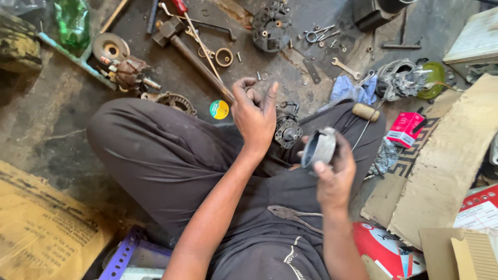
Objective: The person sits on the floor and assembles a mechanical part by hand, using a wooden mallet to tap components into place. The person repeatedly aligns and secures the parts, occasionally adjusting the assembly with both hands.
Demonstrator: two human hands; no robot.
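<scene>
Far left: a flattened cardboard sheet [41, 228] on the concrete floor [46, 119], with a green plastic bottle [72, 21] at the top edge. Just right of the bottle, a pulley disc [109, 48] and a copper-wound armature [128, 71] lying close together. Further right, a hammer [194, 57] running diagonally down toward the knee, a small yellow-and-green round sticker or lid [219, 109] beside its handle end.

Centre: left hand [254, 114] raised over the lap, fingers curled loosely inward toward the palm, thumb up, gripping nothing that can be made out. Directly behind it, a round toothed motor part [287, 131] resting by the thigh. Above that, on the floor, a dark round housing [271, 25] and scattered washers and bolts [321, 36].

Right of centre: right hand [334, 171] clamped on a grey metal cylindrical housing [319, 149], open end tilted toward the camera, held over the lap, clear of the left hand. Below it, 1 pair of pliers [293, 213] lying on the dark trousers.

Right: an open-end spanner [345, 67], a blue rag [353, 89], an alternator [402, 79], a wooden-handled tool [365, 112], a small red box [405, 128], then a cardboard slab [446, 166].
</scene>
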